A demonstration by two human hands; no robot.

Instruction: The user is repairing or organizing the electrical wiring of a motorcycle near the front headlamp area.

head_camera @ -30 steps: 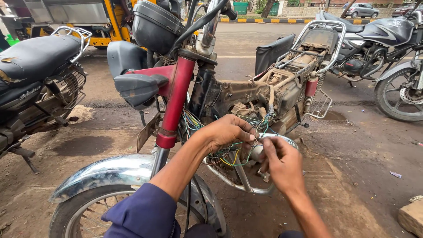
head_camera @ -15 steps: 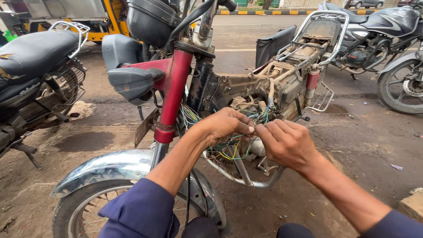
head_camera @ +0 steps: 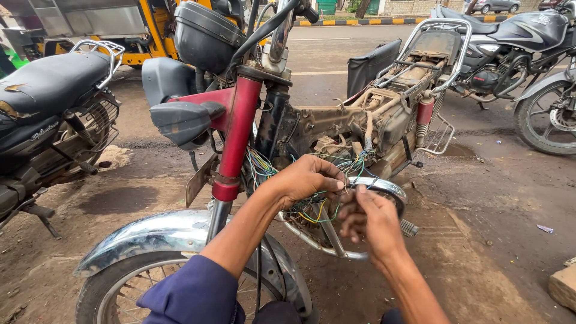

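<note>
Right now both hands work at a tangle of wires (head_camera: 312,207) on a stripped motorcycle (head_camera: 336,126), mid-frame, just behind the chrome crash guard (head_camera: 384,187). Wire bundle: thin strands in green, yellow, blue & white, loose and knotted, spilling out from the steering head beside the red fork tube (head_camera: 237,135) & running right along the frame toward the engine area. Long axis runs roughly left-right, sagging in the middle. Left hand (head_camera: 306,180) comes in from near-left, fingers curled shut round a few strands, knuckles up. Right hand (head_camera: 366,219) sits just right of it & nearer, fingers bunched, pinching at a wire end; exactly which strand, can't tell. Hands nearly touch. Bike w/o tank or seat, frame bare & rusty, front wheel w/ chrome mudguard (head_camera: 150,237) near-left. Another motorcycle (head_camera: 48,114) stands far left, a third (head_camera: 516,42) far right, on wet dirt ground.
</note>
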